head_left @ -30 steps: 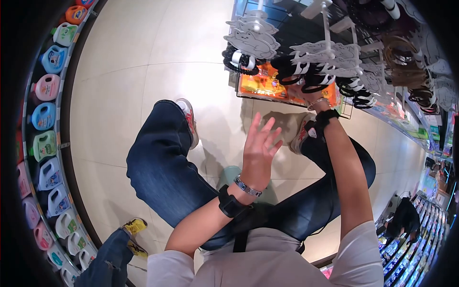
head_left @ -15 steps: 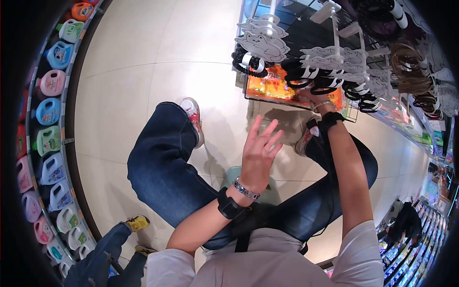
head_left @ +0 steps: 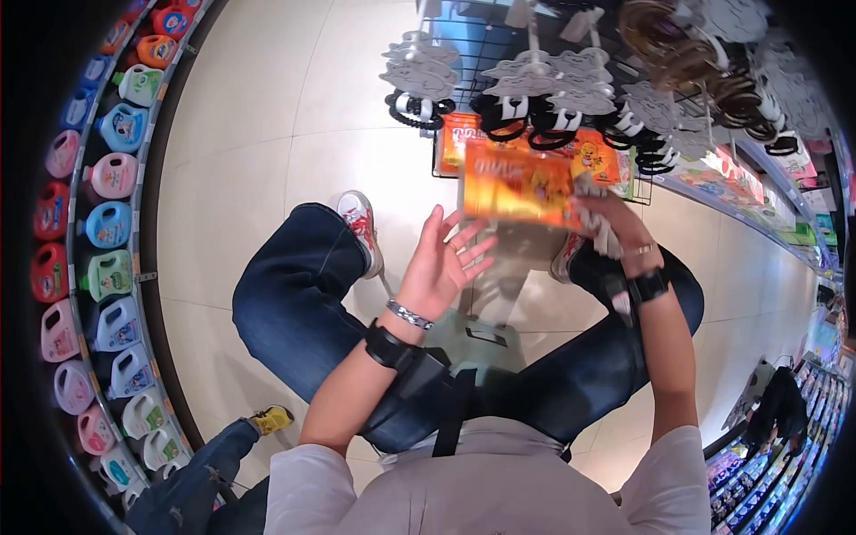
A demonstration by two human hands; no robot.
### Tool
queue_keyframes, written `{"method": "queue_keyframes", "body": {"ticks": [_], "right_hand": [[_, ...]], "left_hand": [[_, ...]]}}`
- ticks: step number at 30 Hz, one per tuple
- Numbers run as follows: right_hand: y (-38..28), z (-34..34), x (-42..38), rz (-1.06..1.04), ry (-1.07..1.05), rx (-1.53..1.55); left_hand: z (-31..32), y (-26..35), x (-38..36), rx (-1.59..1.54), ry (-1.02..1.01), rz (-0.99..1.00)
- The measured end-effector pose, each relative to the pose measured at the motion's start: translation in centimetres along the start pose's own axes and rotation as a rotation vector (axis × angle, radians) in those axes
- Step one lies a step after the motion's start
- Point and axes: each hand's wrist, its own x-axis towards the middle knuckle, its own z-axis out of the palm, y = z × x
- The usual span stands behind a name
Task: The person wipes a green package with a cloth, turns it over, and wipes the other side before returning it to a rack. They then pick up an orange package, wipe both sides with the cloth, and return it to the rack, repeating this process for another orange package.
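My right hand (head_left: 615, 218) is closed on the right end of an orange packet (head_left: 517, 185), together with something whitish and crumpled (head_left: 596, 212). The packet hangs in the air in front of a wire rack basket (head_left: 440, 160) that holds more orange packets (head_left: 596, 159). Just below the packet's left end, my left hand (head_left: 439, 260) is open, palm up, with spread fingers and nothing in it. Black hair ties (head_left: 553, 134) on white cat-shaped cards (head_left: 526, 76) hang from hooks over the basket.
Detergent bottles (head_left: 111, 225) line a shelf on the left. Between my knees is a pale green stool (head_left: 473, 343). Another person's leg and yellow shoe (head_left: 272, 419) show at lower left. A person in black (head_left: 780, 406) is at lower right beside shelves. Brown hair ties (head_left: 740, 102) hang upper right.
My right hand has come out of the basket toward me, bringing an orange packet with it. My left hand has shifted left and turned. The view has moved slightly.
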Motion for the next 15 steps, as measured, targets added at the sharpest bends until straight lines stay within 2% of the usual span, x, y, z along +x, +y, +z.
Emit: {"method": "queue_keyframes", "body": {"ticks": [1, 4, 6, 8, 9, 11, 12, 14, 15], "right_hand": [[-0.6, 1.3, -2.4, -0.021, -0.044, 0.006], [0.3, 2.9, -5.7, -0.094, -0.213, 0.064], [1.2, 3.5, -6.2, -0.053, -0.181, -0.247], [2.2, 4.2, -6.4, -0.181, -0.23, -0.197], [3.2, 3.5, -5.5, -0.183, -0.225, -0.186], [5.2, 1.9, -3.1, -0.227, 0.126, -0.188], [4.3, 2.3, -3.5, -0.225, 0.129, -0.181], [2.0, 3.9, -4.8, -0.771, 0.306, -0.13], [2.3, 4.1, -4.2, -0.972, 0.396, -0.351]], "left_hand": [[0.1, 0.2, -0.3, 0.013, 0.001, -0.001], [0.4, 0.5, -0.7, 0.012, -0.217, -0.069], [0.4, 0.6, -1.1, 0.071, -0.193, -0.082], [0.8, 0.6, -1.3, 0.144, -0.075, -0.098], [0.0, 0.7, -1.0, 0.173, -0.085, -0.08], [-0.6, 0.9, -0.9, 0.139, -0.073, -0.061], [-0.7, 0.9, -0.9, 0.095, -0.062, -0.034], [-0.3, 0.1, -0.7, 0.083, -0.04, -0.013], [0.1, -0.5, -0.4, 0.059, -0.094, -0.014]]}}
